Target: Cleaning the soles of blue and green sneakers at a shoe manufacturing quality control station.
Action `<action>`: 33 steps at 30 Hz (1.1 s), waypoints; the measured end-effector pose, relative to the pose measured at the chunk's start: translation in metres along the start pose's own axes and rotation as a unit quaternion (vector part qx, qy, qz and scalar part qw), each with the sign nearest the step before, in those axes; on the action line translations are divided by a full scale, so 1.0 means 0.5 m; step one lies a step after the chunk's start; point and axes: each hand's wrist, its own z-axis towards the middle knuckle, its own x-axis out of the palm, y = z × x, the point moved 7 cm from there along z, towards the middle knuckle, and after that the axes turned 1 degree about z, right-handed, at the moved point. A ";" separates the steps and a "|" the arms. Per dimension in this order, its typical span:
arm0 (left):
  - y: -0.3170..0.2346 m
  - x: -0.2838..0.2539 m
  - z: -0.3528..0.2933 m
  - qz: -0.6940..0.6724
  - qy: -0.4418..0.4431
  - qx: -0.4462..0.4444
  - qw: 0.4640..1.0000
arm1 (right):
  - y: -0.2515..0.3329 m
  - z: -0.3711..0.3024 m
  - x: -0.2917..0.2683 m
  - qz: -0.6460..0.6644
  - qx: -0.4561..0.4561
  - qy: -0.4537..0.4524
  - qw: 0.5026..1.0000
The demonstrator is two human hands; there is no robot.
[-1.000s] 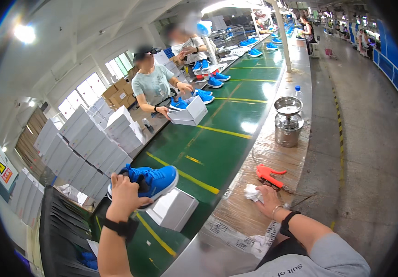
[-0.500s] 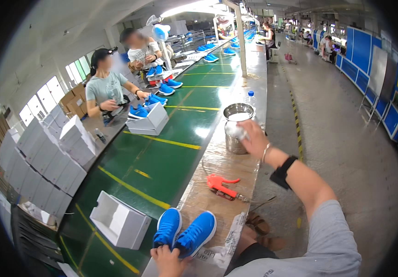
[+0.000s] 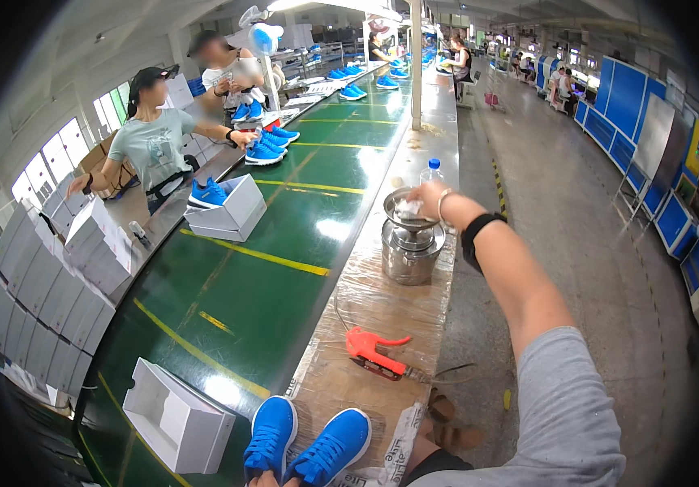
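Note:
My right hand (image 3: 430, 197) is closed on a crumpled white cloth (image 3: 406, 209), pressing it at the shallow metal dish (image 3: 396, 219) on top of a silver metal canister (image 3: 410, 258). At the lower edge, a pair of blue sneakers with white soles stands on the plastic-covered ledge: a left sneaker (image 3: 274, 424) and a right sneaker (image 3: 335, 442). Only the fingers of my left hand (image 3: 265, 480) show, hooked at the sneakers' heel openings; the rest is cut off by the frame.
A red air gun (image 3: 375, 351) with a hose lies between sneakers and canister. A clear bottle with a blue cap (image 3: 433, 170) stands behind the canister. On the green conveyor belt (image 3: 244, 300) sit an open white box (image 3: 195, 434) and another holding a sneaker. Two co-workers stand across it.
My right hand has lowered the white cloth onto the dish. The view has shifted. Across the belt, a co-worker has moved a hand from the box to sneakers farther up and stretched the other arm aside.

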 end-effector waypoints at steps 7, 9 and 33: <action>-0.015 -0.004 0.000 0.006 -0.043 0.011 0.999 | -0.025 -0.002 0.034 0.037 -0.001 -0.078 0.996; 0.000 0.003 0.000 0.009 -0.045 0.005 0.999 | 0.008 -0.030 -0.022 0.090 0.034 -0.073 0.993; 0.074 0.294 -0.054 -0.923 -0.098 -0.283 0.243 | 0.485 -0.684 0.188 0.414 -0.371 -0.047 0.830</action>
